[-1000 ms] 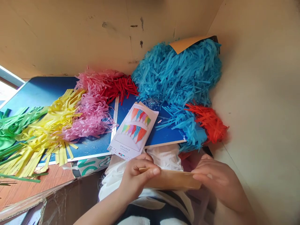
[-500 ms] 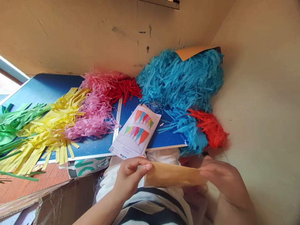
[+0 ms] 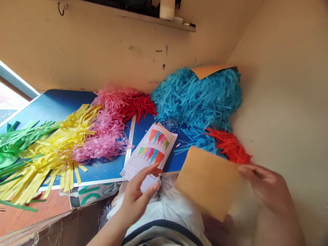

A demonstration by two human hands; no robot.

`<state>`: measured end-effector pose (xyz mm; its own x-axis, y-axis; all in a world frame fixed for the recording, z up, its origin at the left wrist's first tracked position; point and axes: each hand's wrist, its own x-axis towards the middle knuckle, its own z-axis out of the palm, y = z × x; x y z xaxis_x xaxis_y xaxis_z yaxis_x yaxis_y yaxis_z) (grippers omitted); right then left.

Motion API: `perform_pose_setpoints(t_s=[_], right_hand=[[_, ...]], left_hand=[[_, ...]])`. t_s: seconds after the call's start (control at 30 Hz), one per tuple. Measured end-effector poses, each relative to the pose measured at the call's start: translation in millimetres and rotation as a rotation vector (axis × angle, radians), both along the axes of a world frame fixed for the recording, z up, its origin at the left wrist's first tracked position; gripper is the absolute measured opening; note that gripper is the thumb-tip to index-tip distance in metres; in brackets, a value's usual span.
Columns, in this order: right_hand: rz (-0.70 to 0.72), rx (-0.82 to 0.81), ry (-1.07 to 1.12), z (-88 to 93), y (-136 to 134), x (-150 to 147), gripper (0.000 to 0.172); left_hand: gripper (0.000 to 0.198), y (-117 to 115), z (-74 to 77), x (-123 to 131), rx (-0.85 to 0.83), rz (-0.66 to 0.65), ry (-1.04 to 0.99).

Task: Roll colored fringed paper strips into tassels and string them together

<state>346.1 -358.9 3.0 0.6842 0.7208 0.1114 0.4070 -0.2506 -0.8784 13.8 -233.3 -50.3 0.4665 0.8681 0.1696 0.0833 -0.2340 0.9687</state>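
The right hand [image 3: 269,188] pinches a flat, roughly square sheet of tan paper [image 3: 207,181] by its right-hand corner, and both are slightly blurred. The sheet hangs tilted above the person's lap, its upper corner overlapping the view of the near edge of a blue folding table [image 3: 64,99] with white trim. The left hand [image 3: 140,191] is released, thumb and fingers parted with nothing gripped between them; it is in front of the lower end of a stack of white printed cards [image 3: 153,150] picturing colourful tassels, though whether it touches them I cannot tell. Those cards lie aslant at the surface's near edge, beside the white strip that divides it. Toward the far right corner is a big heap of light-blue shredded tissue [image 3: 197,99], topped by a folded orange sheet [image 3: 211,70]. Nearer the right edge are a smaller blue fringed bundle [image 3: 200,140] and, just beside it, an orange-red fringed bundle [image 3: 232,147]. From the far edge toward the near left corner run a dark-red fringed bundle [image 3: 140,106], curly pink tissue [image 3: 102,136], long yellow strips [image 3: 58,147] and green strips [image 3: 23,140]. An open brown cardboard box [image 3: 64,229] stands below the near edge.
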Motion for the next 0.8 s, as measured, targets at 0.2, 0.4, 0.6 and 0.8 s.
perform_pose_setpoints(t_s=[0.2,0.4,0.6,0.8], right_hand=[[-0.449,0.15,0.026,-15.1,57,96,0.048],[-0.311,0.039,-0.557,-42.3,76,38,0.061],[0.32,-0.141,-0.256,-118.5,114,-103,0.044],[0.282,0.137,0.127,-128.6,123,-138,0.069]], left_hand=[[0.048,82,-16.2,-5,0.262,0.258,0.353],[0.056,151,-24.2,11,0.157,0.24,0.598],[0.049,173,-23.1,39,0.028,0.179,0.594],[0.048,97,-8.4,14,0.024,0.049,0.387]])
